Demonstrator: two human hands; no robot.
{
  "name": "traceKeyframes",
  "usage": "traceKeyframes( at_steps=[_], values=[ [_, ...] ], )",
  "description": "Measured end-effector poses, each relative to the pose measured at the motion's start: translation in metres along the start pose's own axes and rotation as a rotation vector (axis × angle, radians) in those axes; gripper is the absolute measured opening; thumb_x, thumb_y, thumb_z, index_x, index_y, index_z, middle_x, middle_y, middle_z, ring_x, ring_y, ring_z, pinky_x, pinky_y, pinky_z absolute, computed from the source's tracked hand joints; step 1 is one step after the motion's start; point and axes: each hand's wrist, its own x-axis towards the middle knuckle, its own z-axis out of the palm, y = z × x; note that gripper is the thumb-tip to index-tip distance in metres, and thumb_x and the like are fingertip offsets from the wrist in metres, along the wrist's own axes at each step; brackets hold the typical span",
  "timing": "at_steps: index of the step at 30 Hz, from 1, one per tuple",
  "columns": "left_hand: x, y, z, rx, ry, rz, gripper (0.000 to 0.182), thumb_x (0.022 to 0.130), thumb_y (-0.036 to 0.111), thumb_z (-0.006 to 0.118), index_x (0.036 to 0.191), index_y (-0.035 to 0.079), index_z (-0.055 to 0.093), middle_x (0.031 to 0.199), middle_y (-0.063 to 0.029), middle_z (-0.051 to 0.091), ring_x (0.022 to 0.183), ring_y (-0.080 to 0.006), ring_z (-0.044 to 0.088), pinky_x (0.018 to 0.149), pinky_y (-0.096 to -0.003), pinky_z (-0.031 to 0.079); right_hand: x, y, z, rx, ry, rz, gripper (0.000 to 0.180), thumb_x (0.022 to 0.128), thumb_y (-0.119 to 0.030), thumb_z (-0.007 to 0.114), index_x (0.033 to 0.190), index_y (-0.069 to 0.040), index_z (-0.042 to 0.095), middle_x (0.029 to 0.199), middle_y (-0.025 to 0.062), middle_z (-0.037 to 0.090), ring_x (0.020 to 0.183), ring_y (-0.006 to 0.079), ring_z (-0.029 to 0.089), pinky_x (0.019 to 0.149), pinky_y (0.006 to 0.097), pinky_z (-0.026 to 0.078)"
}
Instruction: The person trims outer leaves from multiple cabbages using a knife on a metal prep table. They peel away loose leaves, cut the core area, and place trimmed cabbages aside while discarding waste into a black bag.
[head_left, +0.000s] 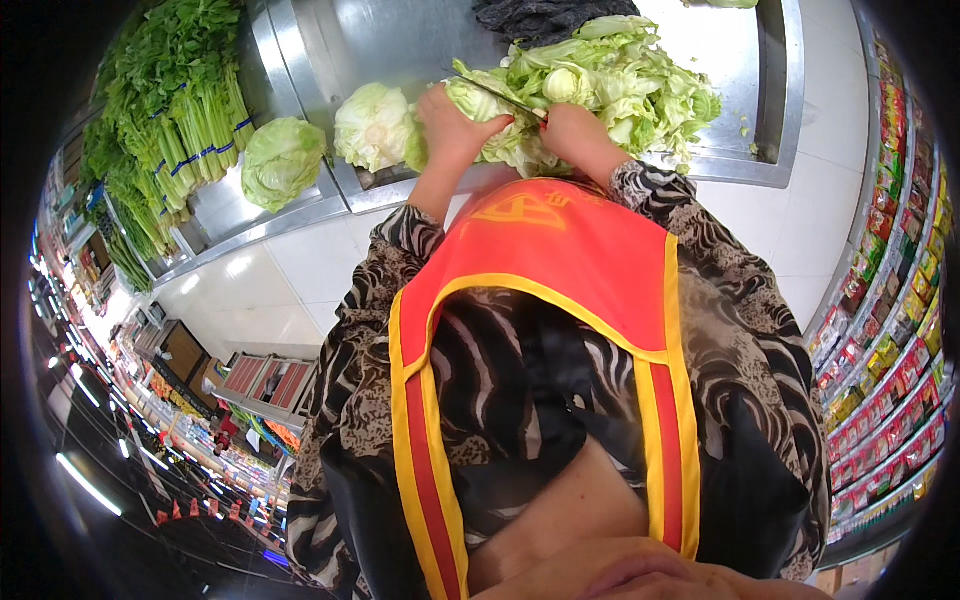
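Observation:
My right hand (577, 139) grips the handle of a long thin knife (495, 91), whose blade points up and left over a pale green lettuce head (474, 101). Against that lettuce's left and near side rests my left hand (455, 127), thumb stretched towards the knife. To the left of it sits a whitish trimmed head (375, 127), with another green head (283, 163) farther left across the metal divider. Loose lettuce leaves (637, 90) are heaped beyond and right of my right hand. Whether the blade touches the lettuce cannot be told.
The stainless steel counter (742, 171) has raised edges in front of me. Bundled celery (187, 142) fills its left part. A black plastic bag (544, 16) lies at the back behind the leaves. Shelves of packets (885, 300) stand at the right, beyond a tiled floor (806, 217).

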Motion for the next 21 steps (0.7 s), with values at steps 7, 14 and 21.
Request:
traceKeyframes(
  at_steps=[7,14,21],
  values=[
    [-0.005,-0.004,0.010,-0.022,0.097,0.029,0.106,0.054,0.048,0.090,0.126,-0.010,0.039,0.122,-0.0236,0.046,0.117,-0.0391,0.041,0.102,-0.0468,0.034,0.011,-0.006,-0.008,-0.048,-0.080,0.045,0.027,0.080,-0.019,0.059,0.094,0.000,0.071,0.094,0.0218,0.069,0.089,0.0377,0.068,0.077,0.0438,0.054],
    [-0.034,0.020,0.005,0.072,0.153,0.097,0.101,0.055,0.044,0.089,0.127,-0.003,0.037,0.126,-0.0227,0.041,0.120,-0.0402,0.037,0.100,-0.0488,0.036,0.044,-0.002,0.008,-0.160,-0.073,0.044,0.025,0.075,-0.018,0.065,0.094,-0.003,0.073,0.098,0.0177,0.070,0.091,0.0343,0.068,0.077,0.0431,0.055],
    [-0.024,-0.007,-0.009,-0.217,0.074,0.100,0.098,0.056,0.038,0.091,0.129,-0.001,0.039,0.126,-0.0210,0.043,0.120,-0.0378,0.039,0.102,-0.0478,0.035,0.029,0.002,-0.023,0.070,-0.299,0.112,0.025,0.075,-0.023,0.066,0.086,-0.001,0.070,0.080,0.0164,0.069,0.076,0.0342,0.068,0.069,0.0431,0.054]
  ],
)
